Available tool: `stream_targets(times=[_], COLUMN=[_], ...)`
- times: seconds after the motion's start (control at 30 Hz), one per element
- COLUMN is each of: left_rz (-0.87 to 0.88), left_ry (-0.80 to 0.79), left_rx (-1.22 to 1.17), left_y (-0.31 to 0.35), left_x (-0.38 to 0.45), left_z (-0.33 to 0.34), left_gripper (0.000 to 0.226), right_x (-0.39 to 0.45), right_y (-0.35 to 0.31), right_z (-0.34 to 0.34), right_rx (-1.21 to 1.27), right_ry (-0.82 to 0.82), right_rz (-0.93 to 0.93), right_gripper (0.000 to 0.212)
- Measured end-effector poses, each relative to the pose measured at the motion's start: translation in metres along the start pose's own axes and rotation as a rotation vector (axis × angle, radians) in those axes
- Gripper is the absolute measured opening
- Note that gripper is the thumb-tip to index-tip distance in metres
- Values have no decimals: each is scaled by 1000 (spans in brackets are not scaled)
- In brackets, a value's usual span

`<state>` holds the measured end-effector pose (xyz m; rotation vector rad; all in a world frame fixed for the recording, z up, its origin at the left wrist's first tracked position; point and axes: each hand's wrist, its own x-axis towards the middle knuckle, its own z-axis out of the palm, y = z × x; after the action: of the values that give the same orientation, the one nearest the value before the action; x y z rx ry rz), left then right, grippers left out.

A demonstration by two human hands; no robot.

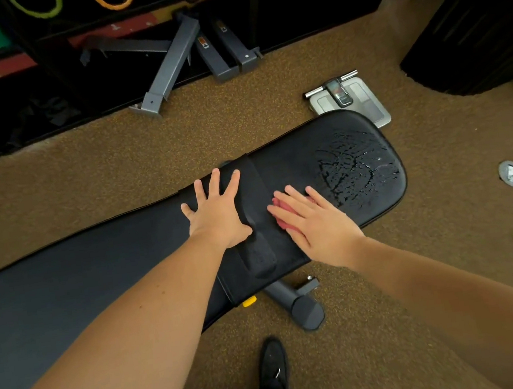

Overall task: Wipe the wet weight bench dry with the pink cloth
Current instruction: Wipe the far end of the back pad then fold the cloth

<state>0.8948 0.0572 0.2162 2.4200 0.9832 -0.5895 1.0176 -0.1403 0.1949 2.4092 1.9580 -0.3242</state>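
Black padded weight bench (102,265) stretched across speckled brown carpet (114,153), seat end to the right. Beaded with water (355,169) near the rounded right edge. Pressed flat by the left hand (218,212) at the seam between the pads, fingers spread. Pink cloth (283,213) held down just right of that seam under the flat right hand (313,223), short of the wet patch. Grey scale (350,98) on the carpet, just beyond the bench's far right corner.

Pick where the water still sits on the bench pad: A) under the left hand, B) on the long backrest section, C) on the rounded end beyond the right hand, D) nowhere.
C: glistening droplets cover the rounded end of the bench, just past the right hand pressing the pink cloth.
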Motion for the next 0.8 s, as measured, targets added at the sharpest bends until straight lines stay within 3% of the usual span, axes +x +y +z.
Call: stream_targets(times=[0.23, 0.33, 0.43, 0.5, 0.57, 0.63, 0.73, 0.8], left_rz=[-5, -5, 3, 2, 1, 1, 4, 3], left_ry=[2, 0, 0, -2, -1, -2, -5, -7], left_rx=[8, 7, 0, -4, 5, 15, 9, 4], left_y=[1, 0, -1, -2, -2, -2, -3, -3], left_x=[-2, -1, 0, 1, 1, 2, 3, 3], left_z=[0, 0, 2, 2, 3, 3, 3, 3], left_gripper=[121, 121, 121, 122, 123, 123, 123, 124], right_x=[-35, -48, -42, -16, 18, 57, 110, 124], right_y=[-7, -4, -6, -8, -1, 15, 43, 51], right_z=[18, 18, -8, -40, -62, -80, -78, -54], right_rx=[-48, 173, 636, 869, 992, 975, 467, 273], right_ry=[99, 153, 311, 437, 497, 455, 132, -60], right_rz=[-40, -84, 187, 420, 513, 481, 260, 164], right_gripper=[64, 67, 47, 43, 46, 60, 59, 58])
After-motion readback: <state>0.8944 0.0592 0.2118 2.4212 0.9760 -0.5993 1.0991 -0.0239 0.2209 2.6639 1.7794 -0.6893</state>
